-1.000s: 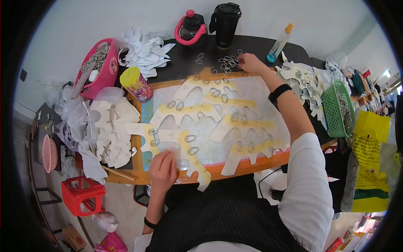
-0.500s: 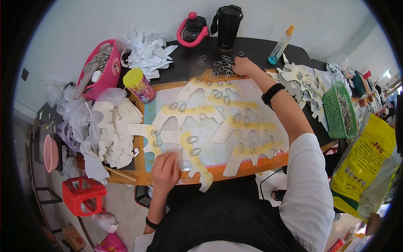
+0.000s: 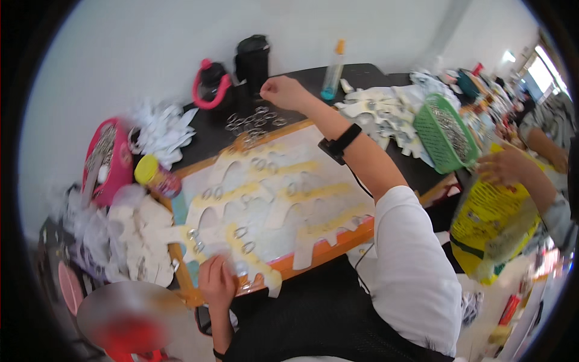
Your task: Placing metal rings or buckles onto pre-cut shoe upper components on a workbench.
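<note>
The right hand (image 3: 283, 92) is raised above the black desk (image 3: 362, 73), its fingers bunched narrow; I cannot tell whether anything sits between them. Loose silver oval metal rings (image 3: 253, 123) lie at seven o'clock from that hand. The left hand (image 3: 216, 280) is at seven o'clock on the orange-edged flat work board (image 3: 333, 248), fingers curled and blurred; what they grip, I cannot tell. Cream scalloped cut-outs with yellow bands (image 3: 304, 253) cover the board, several bearing pairs of rings. Around the board's centre: a yellow-lidded canister (image 3: 166, 183) at nine, a dark jar with a pink loop handle (image 3: 211, 78) at eleven, a tall black tumbler (image 3: 252, 60) at twelve, a clear-and-blue orange-capped bottle (image 3: 332, 75) at one, a green plastic basket (image 3: 427, 142) at two. Near three, a co-worker's hand (image 3: 503, 166) is at a yellow plastic bag (image 3: 482, 208).
</note>
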